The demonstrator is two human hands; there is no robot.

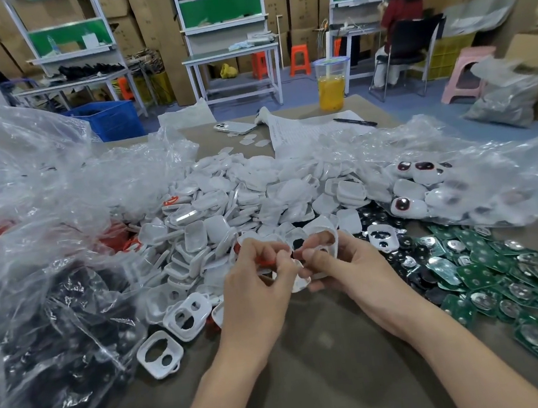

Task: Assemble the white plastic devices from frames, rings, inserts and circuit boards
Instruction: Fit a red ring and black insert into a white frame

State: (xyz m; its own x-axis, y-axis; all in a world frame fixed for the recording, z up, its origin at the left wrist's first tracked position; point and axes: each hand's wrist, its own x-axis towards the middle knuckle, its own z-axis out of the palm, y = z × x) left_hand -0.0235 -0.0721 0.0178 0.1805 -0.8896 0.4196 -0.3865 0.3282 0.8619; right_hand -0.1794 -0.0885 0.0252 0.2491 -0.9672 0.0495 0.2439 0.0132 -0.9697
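Note:
Both hands meet above the table's middle. My left hand [259, 281] pinches a thin red ring [265, 262] between thumb and fingers. My right hand [343, 267] grips a white plastic frame [300, 279] with two openings, its fingers curled under it. The ring sits at the frame's left edge; whether it is seated in the frame I cannot tell. Two empty white frames [186, 315] [159, 354] lie on the table left of my left hand. Green circuit boards [483, 274] are heaped at the right.
A big heap of white shells [244, 203] fills the table behind my hands. Clear bags hold black inserts [56, 328] at left and finished devices [411, 186] at right. A cup of yellow drink [331, 86], a phone [233, 127], paper and a pen [354, 122] lie at the far edge.

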